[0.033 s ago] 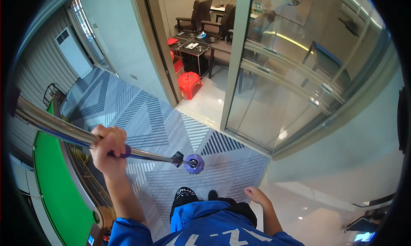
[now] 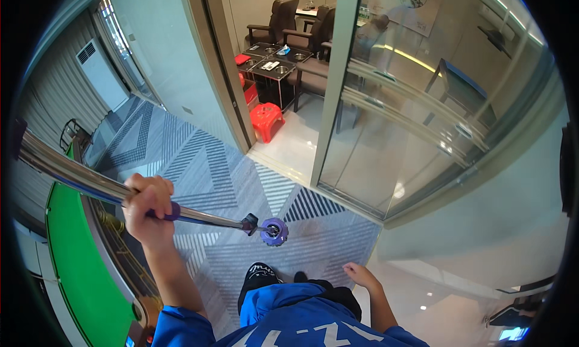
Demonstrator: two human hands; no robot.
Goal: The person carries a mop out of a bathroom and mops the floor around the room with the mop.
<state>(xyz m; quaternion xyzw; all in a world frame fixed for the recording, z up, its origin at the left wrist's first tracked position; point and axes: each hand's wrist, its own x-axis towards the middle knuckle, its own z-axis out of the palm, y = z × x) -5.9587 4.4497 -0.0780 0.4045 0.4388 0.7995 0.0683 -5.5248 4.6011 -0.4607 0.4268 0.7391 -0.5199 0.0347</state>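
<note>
**Pole held over the striped carpet**

The metal pole (image 2: 114, 193) is slanting above the striped carpet (image 2: 241, 184), its purple end (image 2: 274, 232) ahead of you. Your left hand (image 2: 148, 208) is clamping it; your right hand (image 2: 360, 273) is hanging loose, fingers apart.

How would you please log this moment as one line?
left hand: grips metal pole | pole tip: purple head over striped carpet | right hand: free, at side

Left hand (image 2: 148, 207) raised, fisted; right hand (image 2: 360, 274) hangs loosely open
</note>
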